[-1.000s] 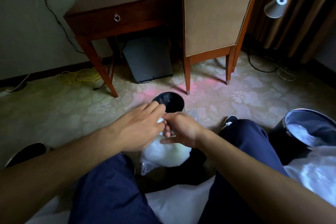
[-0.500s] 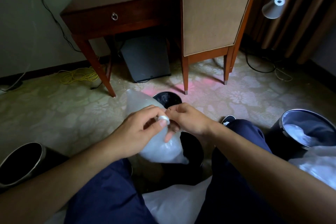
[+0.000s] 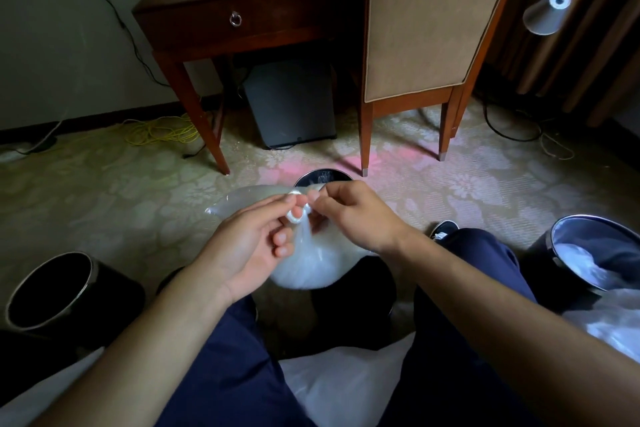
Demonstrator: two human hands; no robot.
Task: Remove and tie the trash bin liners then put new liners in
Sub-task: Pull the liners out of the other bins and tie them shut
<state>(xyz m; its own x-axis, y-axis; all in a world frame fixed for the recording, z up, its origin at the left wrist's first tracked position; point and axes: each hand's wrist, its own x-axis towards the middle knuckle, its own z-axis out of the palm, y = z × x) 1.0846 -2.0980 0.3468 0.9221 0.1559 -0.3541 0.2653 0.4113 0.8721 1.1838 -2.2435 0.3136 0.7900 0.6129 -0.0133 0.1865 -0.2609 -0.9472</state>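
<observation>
Liner (image 3: 308,263), white and translucent, is held in the air above the carpet floor between the knees, over a dark bin. Its twisted neck (image 3: 297,211) is pinched at the top by both hands: left hand (image 3: 249,246) fingers are closed on the coiled loop, right hand (image 3: 360,218) fingers are closed on the tail just beside it. The bag body hangs straight below the fingers, long axis vertical. Both hands are equally near. The knot is judged not yet tightened.
</observation>
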